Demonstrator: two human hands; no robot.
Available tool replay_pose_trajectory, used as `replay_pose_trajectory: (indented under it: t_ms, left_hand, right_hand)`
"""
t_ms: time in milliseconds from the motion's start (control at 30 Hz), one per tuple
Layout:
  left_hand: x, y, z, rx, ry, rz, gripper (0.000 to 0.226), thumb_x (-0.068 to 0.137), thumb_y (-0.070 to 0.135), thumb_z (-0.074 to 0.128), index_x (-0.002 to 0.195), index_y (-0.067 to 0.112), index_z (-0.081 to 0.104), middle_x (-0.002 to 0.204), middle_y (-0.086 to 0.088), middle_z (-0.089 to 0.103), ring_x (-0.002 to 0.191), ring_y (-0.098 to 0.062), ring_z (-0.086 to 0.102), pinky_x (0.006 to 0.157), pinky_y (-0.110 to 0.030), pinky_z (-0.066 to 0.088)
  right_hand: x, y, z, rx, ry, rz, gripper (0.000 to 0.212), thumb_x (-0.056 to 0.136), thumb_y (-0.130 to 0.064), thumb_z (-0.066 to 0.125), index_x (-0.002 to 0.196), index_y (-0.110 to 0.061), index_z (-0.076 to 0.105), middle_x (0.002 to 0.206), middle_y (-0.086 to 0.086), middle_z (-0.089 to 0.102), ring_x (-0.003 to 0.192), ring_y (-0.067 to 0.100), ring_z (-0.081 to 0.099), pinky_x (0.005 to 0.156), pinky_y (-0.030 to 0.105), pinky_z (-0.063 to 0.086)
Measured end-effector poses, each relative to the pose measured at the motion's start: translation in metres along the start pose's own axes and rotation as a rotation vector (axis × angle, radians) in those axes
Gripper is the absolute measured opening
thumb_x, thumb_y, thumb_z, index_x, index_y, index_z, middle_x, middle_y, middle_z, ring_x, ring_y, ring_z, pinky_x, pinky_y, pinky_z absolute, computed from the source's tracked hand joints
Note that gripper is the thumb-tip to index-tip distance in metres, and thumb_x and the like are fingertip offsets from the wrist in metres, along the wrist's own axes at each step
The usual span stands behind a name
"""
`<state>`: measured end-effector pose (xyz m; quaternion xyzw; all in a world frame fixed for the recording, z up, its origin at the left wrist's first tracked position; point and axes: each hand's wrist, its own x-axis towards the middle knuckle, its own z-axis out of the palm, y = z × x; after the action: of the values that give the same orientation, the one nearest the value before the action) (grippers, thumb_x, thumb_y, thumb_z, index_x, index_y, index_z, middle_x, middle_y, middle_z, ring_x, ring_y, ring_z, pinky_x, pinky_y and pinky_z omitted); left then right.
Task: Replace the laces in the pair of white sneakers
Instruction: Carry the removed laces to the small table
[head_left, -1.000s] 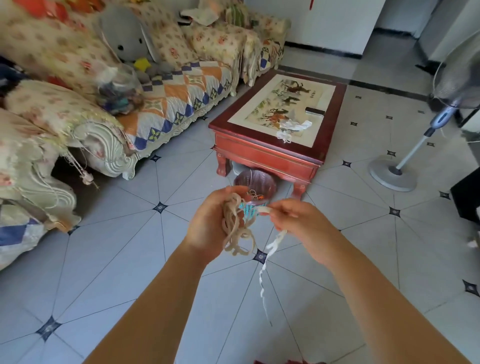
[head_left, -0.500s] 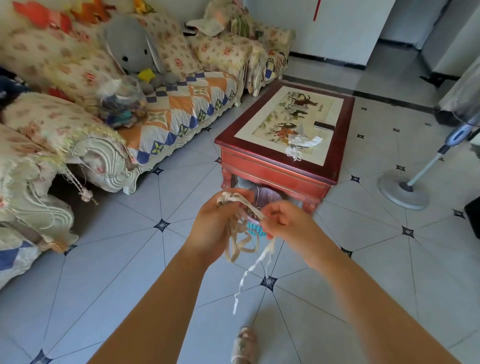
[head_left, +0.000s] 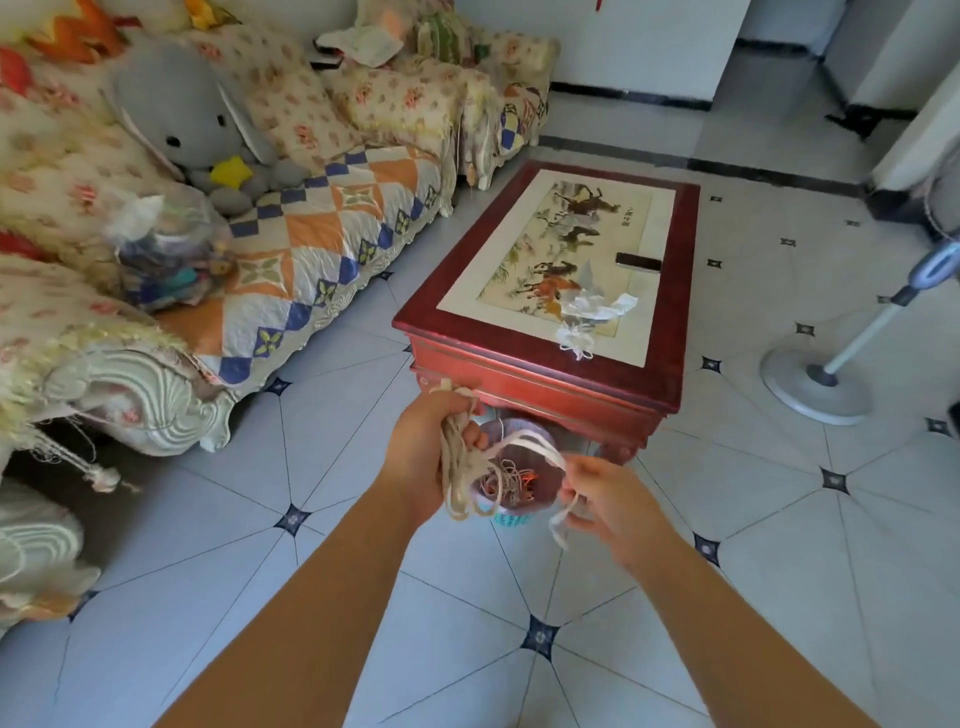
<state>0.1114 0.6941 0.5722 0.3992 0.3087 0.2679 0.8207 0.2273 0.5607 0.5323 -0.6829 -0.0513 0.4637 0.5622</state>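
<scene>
My left hand (head_left: 426, 447) grips a bunch of dirty beige laces (head_left: 460, 478) that hang in loops below the fist. One strand arcs over to my right hand (head_left: 605, 499), which pinches its free end (head_left: 558, 525). Both hands hover above a small waste basket (head_left: 511, 483) with a purple liner and a teal base, standing on the floor by the near end of the table. A bundle of white laces (head_left: 576, 340) lies on the table beside a crumpled clear wrapper (head_left: 600, 304). No sneakers are in view.
A red wooden coffee table (head_left: 540, 374) with a horse picture stands ahead, a dark remote (head_left: 638, 261) on it. A floral sofa (head_left: 218, 249) with a grey plush toy runs along the left. A standing fan base (head_left: 815, 382) is at the right on the tiled floor.
I have stepped closer to the table. My hands have moved apart, the right one drawing a strand down and to the right, and both now hang over the basket.
</scene>
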Motion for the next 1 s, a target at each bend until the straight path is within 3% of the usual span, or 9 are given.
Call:
replay_pose_trajectory:
  t_ms: [67,167,300,400,500,633,733,867,1000]
  left_hand:
    - [0.027,-0.002,0.010,0.061,-0.009,0.012,0.022,0.084,0.001,0.042,0.079,0.010,0.061,0.062,-0.004,0.061,0.052,-0.015,0.059,0.054,-0.023,0.050]
    - [0.069,-0.005,0.024,0.101,-0.046,-0.013,0.017,0.087,0.009,0.044,0.090,0.008,0.060,0.079,-0.011,0.060,0.077,-0.025,0.060,0.073,-0.036,0.050]
    - [0.136,-0.006,0.031,0.075,-0.062,-0.127,0.020,0.084,0.030,0.059,0.069,0.019,0.066,0.067,-0.002,0.060,0.067,-0.014,0.061,0.066,-0.029,0.052]
    - [0.186,-0.001,0.036,0.130,-0.147,-0.205,0.026,0.080,0.040,0.063,0.063,0.021,0.068,0.065,0.002,0.063,0.068,-0.010,0.063,0.067,-0.025,0.052]
    - [0.229,0.005,0.039,0.154,-0.163,-0.214,0.021,0.077,0.041,0.062,0.073,0.023,0.073,0.071,0.004,0.068,0.071,-0.006,0.064,0.063,-0.019,0.050]
    - [0.285,0.017,0.032,0.301,0.010,-0.155,0.022,0.088,0.027,0.056,0.103,0.014,0.066,0.088,0.005,0.063,0.079,-0.006,0.056,0.066,-0.019,0.042]
    - [0.312,0.022,0.020,0.406,0.048,-0.150,0.011,0.089,0.021,0.056,0.096,0.017,0.065,0.089,0.006,0.062,0.082,-0.006,0.055,0.068,-0.019,0.039]
    - [0.340,0.014,0.010,0.480,0.056,-0.158,0.023,0.091,0.017,0.054,0.073,0.029,0.062,0.070,0.016,0.065,0.068,0.004,0.058,0.062,-0.014,0.040]
    - [0.357,0.005,0.005,0.532,0.123,-0.208,0.015,0.090,0.019,0.056,0.079,0.026,0.061,0.079,0.013,0.061,0.070,0.003,0.055,0.057,-0.008,0.042]
  right_hand:
    - [0.016,-0.029,0.021,0.110,-0.010,-0.071,0.017,0.092,-0.005,0.051,0.101,-0.008,0.065,0.084,0.009,0.061,0.082,0.018,0.058,0.082,0.038,0.050]
    - [0.040,-0.059,0.052,0.106,-0.108,-0.187,0.020,0.094,-0.005,0.048,0.107,-0.004,0.062,0.095,0.026,0.060,0.085,0.033,0.059,0.086,0.051,0.048]
    - [0.095,-0.081,0.059,-0.170,-0.054,-0.393,0.024,0.086,-0.008,0.061,0.101,-0.027,0.062,0.096,-0.002,0.068,0.093,0.017,0.064,0.088,0.036,0.051]
    - [0.142,-0.101,0.062,-0.294,0.103,-0.433,0.027,0.081,-0.014,0.067,0.088,-0.039,0.062,0.087,-0.016,0.068,0.086,0.004,0.064,0.082,0.024,0.050]
    - [0.184,-0.121,0.059,-0.460,0.243,-0.392,0.018,0.081,-0.021,0.064,0.092,-0.035,0.064,0.088,-0.014,0.066,0.085,0.008,0.062,0.079,0.024,0.049]
    - [0.230,-0.137,0.044,-0.340,0.254,-0.309,0.019,0.083,-0.014,0.064,0.088,-0.032,0.063,0.083,-0.010,0.066,0.084,0.014,0.061,0.077,0.029,0.050]
    - [0.259,-0.138,0.040,-0.310,0.227,-0.260,0.025,0.081,-0.009,0.065,0.084,-0.034,0.062,0.085,-0.008,0.065,0.086,0.015,0.061,0.081,0.034,0.050]
    - [0.299,-0.134,0.037,-0.299,0.187,-0.205,0.021,0.082,-0.009,0.066,0.085,-0.029,0.065,0.080,-0.010,0.065,0.079,0.010,0.060,0.072,0.021,0.049]
    - [0.329,-0.131,0.030,-0.357,0.169,-0.118,0.017,0.082,-0.011,0.064,0.082,-0.027,0.063,0.083,-0.002,0.065,0.082,0.015,0.059,0.083,0.036,0.049]
